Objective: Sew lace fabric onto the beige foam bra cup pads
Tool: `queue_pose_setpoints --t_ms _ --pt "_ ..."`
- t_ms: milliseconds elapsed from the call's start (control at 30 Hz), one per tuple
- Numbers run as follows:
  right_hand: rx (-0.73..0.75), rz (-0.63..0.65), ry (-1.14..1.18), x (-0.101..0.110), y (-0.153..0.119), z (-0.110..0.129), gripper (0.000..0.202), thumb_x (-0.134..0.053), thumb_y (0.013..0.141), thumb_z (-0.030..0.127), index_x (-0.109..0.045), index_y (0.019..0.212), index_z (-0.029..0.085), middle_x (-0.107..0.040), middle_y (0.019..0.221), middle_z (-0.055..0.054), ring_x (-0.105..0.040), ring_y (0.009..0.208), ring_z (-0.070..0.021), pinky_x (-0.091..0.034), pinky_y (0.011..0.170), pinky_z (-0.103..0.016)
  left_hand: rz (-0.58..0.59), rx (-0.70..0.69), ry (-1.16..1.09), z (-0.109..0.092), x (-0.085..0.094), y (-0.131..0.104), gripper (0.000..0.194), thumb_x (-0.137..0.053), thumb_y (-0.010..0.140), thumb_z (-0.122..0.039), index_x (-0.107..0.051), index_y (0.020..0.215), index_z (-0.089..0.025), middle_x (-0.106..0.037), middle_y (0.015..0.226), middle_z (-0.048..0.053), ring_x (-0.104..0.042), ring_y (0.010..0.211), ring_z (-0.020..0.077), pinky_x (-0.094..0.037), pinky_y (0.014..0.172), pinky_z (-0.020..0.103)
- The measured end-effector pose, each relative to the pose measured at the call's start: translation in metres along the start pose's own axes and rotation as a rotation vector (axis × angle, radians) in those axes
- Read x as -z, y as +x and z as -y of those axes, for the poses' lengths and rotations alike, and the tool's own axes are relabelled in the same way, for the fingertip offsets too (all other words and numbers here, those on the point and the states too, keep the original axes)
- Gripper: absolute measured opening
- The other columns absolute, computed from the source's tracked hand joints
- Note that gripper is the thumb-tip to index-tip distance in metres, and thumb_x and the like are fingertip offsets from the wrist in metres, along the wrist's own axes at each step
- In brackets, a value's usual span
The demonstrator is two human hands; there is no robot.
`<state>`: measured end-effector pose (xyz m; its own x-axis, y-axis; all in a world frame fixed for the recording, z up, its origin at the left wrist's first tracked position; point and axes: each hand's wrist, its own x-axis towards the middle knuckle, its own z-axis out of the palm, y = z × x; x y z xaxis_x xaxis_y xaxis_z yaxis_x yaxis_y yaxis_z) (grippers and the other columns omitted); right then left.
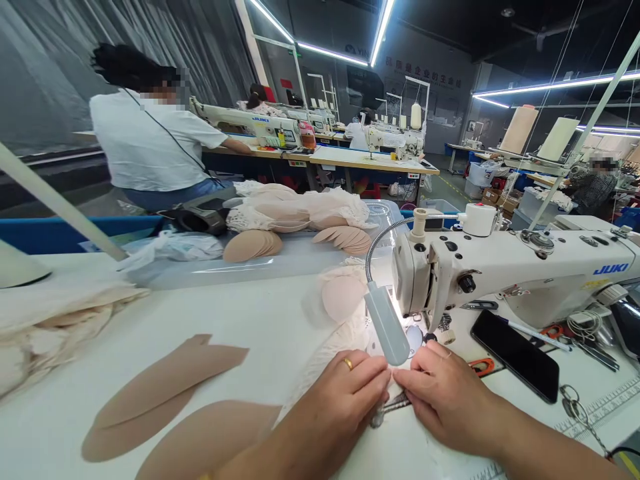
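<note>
Directly before the sewing machine (505, 267), my two hands meet at its needle area. My left hand (345, 387), with a ring, has its fingers closed on pale lace fabric (325, 350). My right hand (445, 393) pinches the edge of the same fabric, thumb and forefinger close to the left fingertips. The fabric runs back past my left hand to a round pale pad (343, 297) behind. A grey lamp head (387, 327) on a bendy neck hides the needle and part of the stitching spot. Several beige pads (165, 387) lie left of my left hand.
A black phone (515, 353), scissors and pens lie right of my right hand. At the back, a clear tray (210, 270) bears stacked beige pads (253, 245) and lace pieces (300, 207). Cream cloth (55, 320) lies far left. A co-worker (150, 133) sits ahead.
</note>
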<state>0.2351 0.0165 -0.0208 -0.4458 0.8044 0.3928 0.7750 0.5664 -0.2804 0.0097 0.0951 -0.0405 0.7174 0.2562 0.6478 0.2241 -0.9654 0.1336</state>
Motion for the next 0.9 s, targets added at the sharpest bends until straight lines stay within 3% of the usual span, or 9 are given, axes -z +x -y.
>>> queue_pose_setpoints --t_ms 200,333,433,600,900 --pt "-0.043 -0.027 -0.070 -0.004 0.003 -0.004 0.022 -0.047 0.097 0.009 -0.066 0.097 0.020 -0.059 0.088 -0.004 -0.046 0.077 -0.0209 -0.037 0.067 -0.032 0.110 -0.019 -0.092 0.013 0.011 0.021 0.031 -0.045 0.110 -0.015 -0.062 0.085 -0.021 -0.073 0.092 0.006 -0.064 0.083 0.0221 -0.054 0.076 0.034" --pt "-0.069 -0.052 -0.098 -0.008 0.005 -0.011 0.021 -0.046 0.094 0.006 -0.061 0.089 0.021 -0.054 0.084 -0.003 -0.044 0.075 -0.0204 -0.037 0.069 -0.032 0.127 -0.037 -0.151 0.020 0.015 0.035 0.032 -0.041 0.113 -0.021 -0.070 0.098 -0.021 -0.076 0.102 0.007 -0.068 0.091 0.0230 -0.057 0.082 0.035" --pt "-0.088 -0.046 -0.104 -0.011 0.005 -0.015 0.020 -0.048 0.094 0.007 -0.061 0.091 0.021 -0.050 0.082 -0.002 -0.041 0.072 -0.0195 -0.034 0.067 -0.031 0.128 -0.046 -0.174 0.023 0.014 0.041 0.033 -0.038 0.116 -0.026 -0.070 0.109 -0.021 -0.078 0.107 0.006 -0.070 0.095 0.0227 -0.057 0.088 0.036" --pt "-0.097 -0.078 -0.122 -0.013 0.005 -0.016 0.019 -0.050 0.093 0.007 -0.063 0.093 0.021 -0.051 0.083 -0.003 -0.040 0.072 -0.0199 -0.032 0.067 -0.031 0.141 -0.019 -0.217 0.026 0.011 0.042 0.038 -0.034 0.118 -0.034 -0.069 0.107 -0.022 -0.077 0.102 0.004 -0.070 0.094 0.0215 -0.056 0.089 0.035" --pt "-0.110 -0.060 -0.154 -0.012 0.010 -0.016 0.023 -0.048 0.091 0.003 -0.062 0.093 0.022 -0.056 0.080 -0.003 -0.044 0.069 -0.0213 -0.039 0.072 -0.033 0.169 -0.006 -0.247 0.031 0.010 0.055 0.032 -0.041 0.113 -0.024 -0.068 0.096 -0.022 -0.070 0.085 0.001 -0.065 0.078 0.0196 -0.055 0.083 0.034"
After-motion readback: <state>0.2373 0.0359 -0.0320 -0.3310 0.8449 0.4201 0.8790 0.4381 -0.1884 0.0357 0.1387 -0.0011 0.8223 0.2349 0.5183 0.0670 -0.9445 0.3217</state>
